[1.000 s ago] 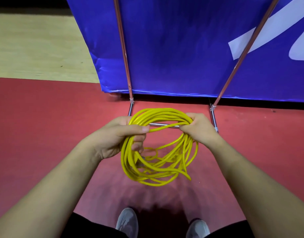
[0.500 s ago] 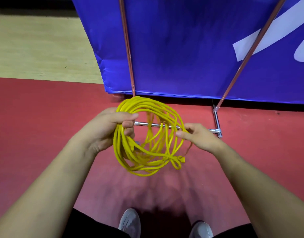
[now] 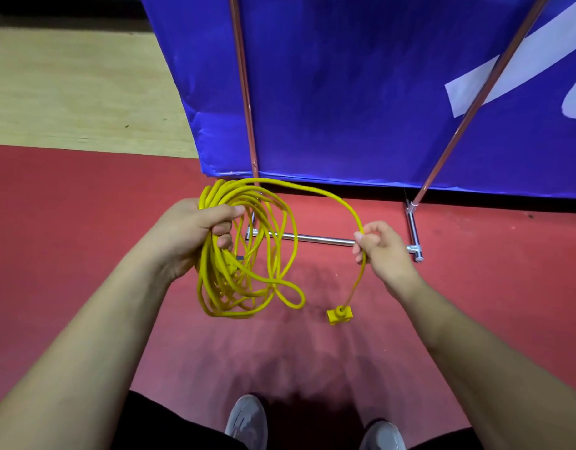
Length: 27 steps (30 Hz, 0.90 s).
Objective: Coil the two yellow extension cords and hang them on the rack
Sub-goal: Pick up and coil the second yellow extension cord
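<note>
Yellow cord coils hang from our gripping left hand. Our right hand pinches the loose tail, plug dangling below it.

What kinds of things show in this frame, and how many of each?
Yellow coiled extension cord: 1
Bare hands: 2, left hand and right hand, both gripping the cord
Grey shoes: 2
Blue fabric banner: 1
Metal tube rack: 1
Total: 7
</note>
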### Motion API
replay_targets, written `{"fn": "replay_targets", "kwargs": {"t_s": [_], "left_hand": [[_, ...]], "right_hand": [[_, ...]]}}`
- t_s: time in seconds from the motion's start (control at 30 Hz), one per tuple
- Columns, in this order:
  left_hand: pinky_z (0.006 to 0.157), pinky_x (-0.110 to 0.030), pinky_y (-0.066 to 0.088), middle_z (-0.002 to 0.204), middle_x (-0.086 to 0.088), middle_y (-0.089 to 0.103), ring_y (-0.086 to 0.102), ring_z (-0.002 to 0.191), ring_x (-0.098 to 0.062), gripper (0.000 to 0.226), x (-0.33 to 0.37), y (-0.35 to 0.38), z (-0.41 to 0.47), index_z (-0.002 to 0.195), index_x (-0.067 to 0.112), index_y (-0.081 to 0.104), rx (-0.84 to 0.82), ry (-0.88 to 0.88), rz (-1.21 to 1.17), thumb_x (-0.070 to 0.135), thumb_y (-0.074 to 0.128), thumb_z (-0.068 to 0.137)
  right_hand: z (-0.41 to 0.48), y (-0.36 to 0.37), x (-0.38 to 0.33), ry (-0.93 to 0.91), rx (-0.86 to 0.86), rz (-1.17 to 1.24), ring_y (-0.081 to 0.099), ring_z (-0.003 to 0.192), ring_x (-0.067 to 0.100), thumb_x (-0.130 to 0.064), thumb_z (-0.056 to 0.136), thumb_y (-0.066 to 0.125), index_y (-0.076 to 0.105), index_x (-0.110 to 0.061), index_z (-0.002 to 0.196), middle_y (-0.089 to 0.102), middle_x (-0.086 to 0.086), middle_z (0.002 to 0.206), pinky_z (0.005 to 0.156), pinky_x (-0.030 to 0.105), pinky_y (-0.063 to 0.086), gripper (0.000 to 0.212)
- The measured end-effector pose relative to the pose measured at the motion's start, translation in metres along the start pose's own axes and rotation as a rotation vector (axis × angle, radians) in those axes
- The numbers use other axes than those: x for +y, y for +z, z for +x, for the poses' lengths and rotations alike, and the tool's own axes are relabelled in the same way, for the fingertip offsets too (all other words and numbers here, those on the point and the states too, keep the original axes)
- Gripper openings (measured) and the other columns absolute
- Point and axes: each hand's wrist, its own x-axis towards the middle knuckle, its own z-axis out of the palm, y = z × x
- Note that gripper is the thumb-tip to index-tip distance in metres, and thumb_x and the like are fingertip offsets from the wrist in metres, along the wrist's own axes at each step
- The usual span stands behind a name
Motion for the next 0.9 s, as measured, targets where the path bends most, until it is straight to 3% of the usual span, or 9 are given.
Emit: {"fn": "replay_targets", "kwargs": {"t_s": [0.1,0.2,0.27,0.4,0.5,0.57,0.7,0.77,0.9], "left_hand": [[0.052,-0.030,0.041,0.046,0.003,0.032,0.037,0.041,-0.016,0.033,-0.002,-0.004,0.003,0.054,0.019,0.054,0.065,-0.010,0.010,0.013,0.065,0.085],[0.052,-0.032,0.047,0.048,0.002,0.035,0.042,0.044,-0.017,0.031,-0.004,-0.010,0.004,0.057,0.017,0.053,0.091,-0.045,-0.003,0.011,0.063,0.086],[0.054,-0.033,0.051,0.050,0.000,0.043,0.052,0.049,-0.019,0.034,-0.004,-0.010,0.003,0.055,0.016,0.055,0.098,-0.053,-0.045,0.013,0.060,0.088],[0.060,-0.027,0.058,0.064,-0.004,0.069,0.072,0.068,-0.019,0.011,-0.001,-0.002,0.000,0.082,0.006,0.064,0.147,0.002,-0.166,0.012,0.059,0.090],[0.067,-0.032,0.059,0.079,-0.014,0.075,0.073,0.072,-0.021,0.010,-0.005,0.010,-0.004,0.093,-0.001,0.066,0.037,0.016,-0.040,0.006,0.061,0.088],[0.069,-0.033,0.059,0.085,-0.016,0.075,0.071,0.074,-0.022,0.015,-0.013,0.020,-0.009,0.094,-0.005,0.067,-0.104,0.023,0.142,0.007,0.063,0.087],[0.062,-0.031,0.055,0.085,-0.017,0.073,0.066,0.071,-0.023,0.027,-0.020,0.039,-0.018,0.093,-0.002,0.068,-0.328,0.017,0.295,0.024,0.064,0.086],[0.050,-0.027,0.051,0.075,-0.021,0.069,0.064,0.060,-0.023,0.028,-0.015,0.043,-0.018,0.076,0.002,0.067,-0.357,0.026,0.313,0.027,0.065,0.086],[0.051,-0.029,0.046,0.054,-0.004,0.046,0.050,0.049,-0.019,0.024,-0.008,0.038,-0.012,0.060,0.015,0.059,-0.302,0.013,-0.006,0.014,0.064,0.084]], "right_hand": [[0.005,0.001,-0.016,-0.097,0.083,0.045,0.040,0.049,0.014,-0.013,0.096,0.055,0.051,-0.021,0.088,0.054,0.006,0.061,0.047,0.023,0.034,0.012],[0.001,0.005,-0.023,-0.086,0.017,-0.004,0.037,0.044,0.009,-0.011,0.092,0.060,0.059,-0.017,0.088,0.048,0.008,0.058,0.044,0.020,0.031,0.007],[-0.006,0.010,-0.020,-0.031,-0.100,-0.148,0.039,0.042,0.005,-0.006,0.089,0.063,0.065,-0.011,0.087,0.047,0.005,0.057,0.045,0.019,0.032,0.006],[-0.021,0.025,-0.036,-0.043,-0.453,-0.452,0.039,0.047,0.001,-0.009,0.087,0.067,0.073,-0.004,0.084,0.048,-0.012,0.047,0.054,0.023,0.035,0.009],[-0.035,0.032,-0.077,-0.098,-0.731,-0.598,0.042,0.043,-0.004,-0.010,0.087,0.068,0.075,-0.004,0.090,0.048,-0.020,0.040,0.049,0.011,0.031,0.010],[-0.044,0.033,-0.099,-0.139,-0.817,-0.562,0.037,0.040,0.001,-0.010,0.087,0.067,0.076,-0.006,0.089,0.044,-0.015,0.039,0.045,0.012,0.027,0.009],[-0.046,0.036,-0.111,-0.221,-0.656,-0.252,0.032,0.051,0.008,-0.014,0.087,0.067,0.073,-0.005,0.078,0.044,0.001,0.055,0.049,0.026,0.025,0.014],[-0.043,0.035,-0.107,-0.179,-0.568,-0.099,0.036,0.051,0.012,-0.015,0.087,0.069,0.069,-0.005,0.078,0.046,0.005,0.057,0.049,0.026,0.029,0.013],[-0.028,0.014,-0.075,-0.117,-0.657,-0.279,0.054,0.058,0.013,-0.020,0.087,0.071,0.058,-0.012,0.075,0.055,0.000,0.060,0.061,0.029,0.041,0.019]]}}
